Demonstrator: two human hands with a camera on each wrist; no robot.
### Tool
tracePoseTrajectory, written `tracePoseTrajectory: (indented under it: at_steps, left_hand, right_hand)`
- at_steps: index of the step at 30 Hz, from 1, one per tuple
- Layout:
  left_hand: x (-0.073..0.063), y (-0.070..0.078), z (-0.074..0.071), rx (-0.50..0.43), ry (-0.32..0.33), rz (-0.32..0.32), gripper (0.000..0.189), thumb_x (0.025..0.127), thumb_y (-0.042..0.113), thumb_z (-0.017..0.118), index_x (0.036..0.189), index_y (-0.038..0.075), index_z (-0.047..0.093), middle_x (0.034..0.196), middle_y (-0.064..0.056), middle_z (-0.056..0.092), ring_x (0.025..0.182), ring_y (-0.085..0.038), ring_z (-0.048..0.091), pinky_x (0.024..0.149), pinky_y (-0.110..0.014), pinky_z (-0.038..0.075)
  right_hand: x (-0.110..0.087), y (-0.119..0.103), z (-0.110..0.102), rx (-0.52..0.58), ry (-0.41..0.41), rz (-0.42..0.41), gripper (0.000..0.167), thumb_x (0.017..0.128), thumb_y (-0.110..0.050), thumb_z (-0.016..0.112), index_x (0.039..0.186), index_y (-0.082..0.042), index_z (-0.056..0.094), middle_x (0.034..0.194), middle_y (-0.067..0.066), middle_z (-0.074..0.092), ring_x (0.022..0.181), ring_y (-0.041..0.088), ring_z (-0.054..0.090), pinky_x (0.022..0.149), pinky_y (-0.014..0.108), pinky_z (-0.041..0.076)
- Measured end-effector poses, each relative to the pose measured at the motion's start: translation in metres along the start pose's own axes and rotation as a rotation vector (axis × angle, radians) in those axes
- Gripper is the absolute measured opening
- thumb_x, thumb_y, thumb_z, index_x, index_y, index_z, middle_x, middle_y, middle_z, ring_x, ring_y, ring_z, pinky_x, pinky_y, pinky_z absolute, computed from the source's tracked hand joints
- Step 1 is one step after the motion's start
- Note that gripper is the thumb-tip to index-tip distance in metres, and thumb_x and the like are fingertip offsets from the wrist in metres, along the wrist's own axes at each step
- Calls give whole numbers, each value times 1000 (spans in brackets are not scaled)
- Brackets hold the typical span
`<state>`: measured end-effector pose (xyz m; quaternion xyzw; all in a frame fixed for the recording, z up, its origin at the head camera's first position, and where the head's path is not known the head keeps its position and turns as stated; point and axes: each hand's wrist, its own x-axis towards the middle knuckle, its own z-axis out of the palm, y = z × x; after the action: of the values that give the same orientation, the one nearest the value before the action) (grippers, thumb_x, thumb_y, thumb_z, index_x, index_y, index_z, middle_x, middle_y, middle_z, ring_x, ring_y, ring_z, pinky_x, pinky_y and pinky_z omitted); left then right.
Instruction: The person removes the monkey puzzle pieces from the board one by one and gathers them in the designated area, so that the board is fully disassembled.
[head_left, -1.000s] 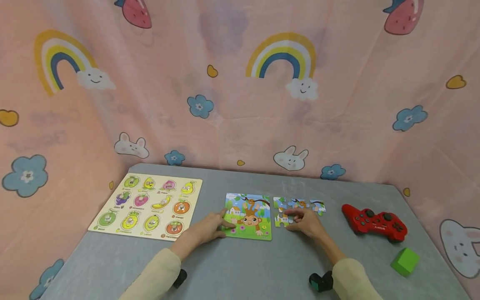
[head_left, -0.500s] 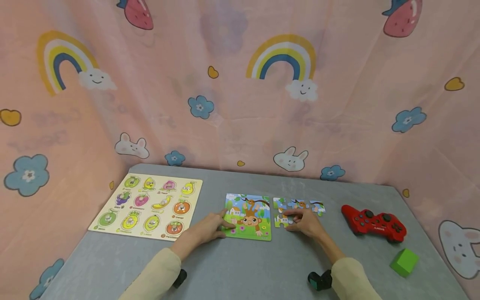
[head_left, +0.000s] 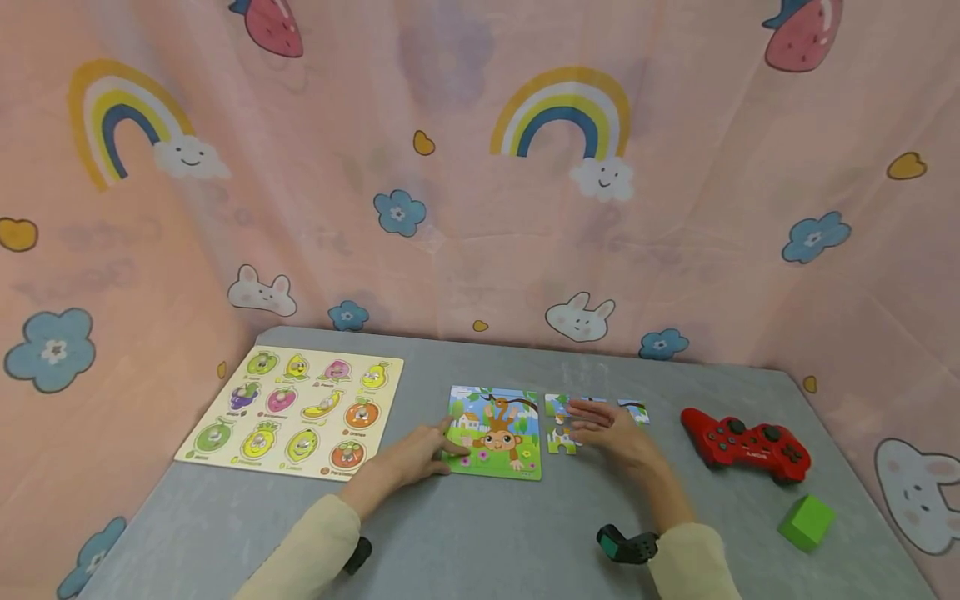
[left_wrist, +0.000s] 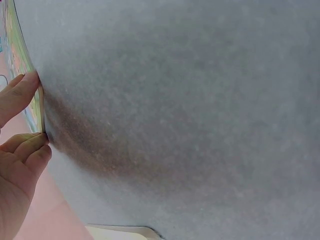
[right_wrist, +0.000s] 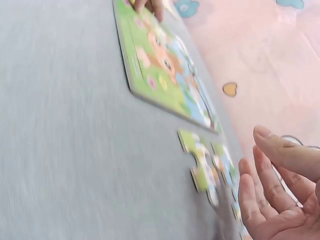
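A square monkey puzzle board (head_left: pixel 501 460) lies on the grey table. My left hand (head_left: pixel 415 454) rests at its left edge, one finger lying on the board's face. In the left wrist view, my thumb and fingertips touch the board's rim, spread apart. My right hand (head_left: pixel 617 435) hovers over a small group of jigsaw pieces to the right of the board, holding nothing. A house-picture piece (head_left: pixel 561 442) shows beside its fingertips, joined or close to a piece (head_left: pixel 556 404) behind it. A branch-picture piece (head_left: pixel 636 411) appears beyond the hand, which covers other pieces.
A large cream fruit puzzle board (head_left: pixel 288 412) lies at left. On the right are a red game controller (head_left: pixel 746 446) and a green block (head_left: pixel 807 523). A pink printed curtain (head_left: pixel 450 258) hangs behind the table.
My right hand has let go of the house-picture piece, straightened its fingers and lifted slightly back over the pieces. My left hand stays in place.
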<state>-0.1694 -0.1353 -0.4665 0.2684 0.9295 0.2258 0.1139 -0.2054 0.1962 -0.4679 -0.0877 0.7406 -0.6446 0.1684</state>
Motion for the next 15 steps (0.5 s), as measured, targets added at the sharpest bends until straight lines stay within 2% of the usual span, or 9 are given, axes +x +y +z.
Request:
tracePoseTrajectory:
  at_steps: [5,11,13,15]
  left_hand:
    - [0,-1,-1,11,4,11,34,84,11,73,118,13,70,146,-30,34,123,-34,49,93,-43,45]
    - [-1,-1,-1,18,8,8,35,83,12,73,119,14,70,147,-29,34,105,-24,53,83,-37,45]
    - [0,-2,0,17,7,5,36,83,12,73,119,15,70,147,-28,34,105,-24,53,83,-37,45]
    - [-1,-2,0,17,7,6,36,83,12,73,119,15,70,147,-28,33,113,-27,52,87,-38,46]
  right_hand:
    - [6,-1,20,104,-35,-15,59,89,5,62,140,15,34,140,31,43,111,17,60,88,23,49]
    - [18,0,46,191,-30,-21,55,89,8,60,138,14,37,139,29,45,114,21,60,89,26,50]
    - [23,1,54,198,-11,-19,54,88,9,61,137,14,40,136,29,48,113,21,61,87,26,50]
    - [27,1,61,202,1,-21,52,87,10,61,135,14,43,134,29,50,112,22,62,86,26,51]
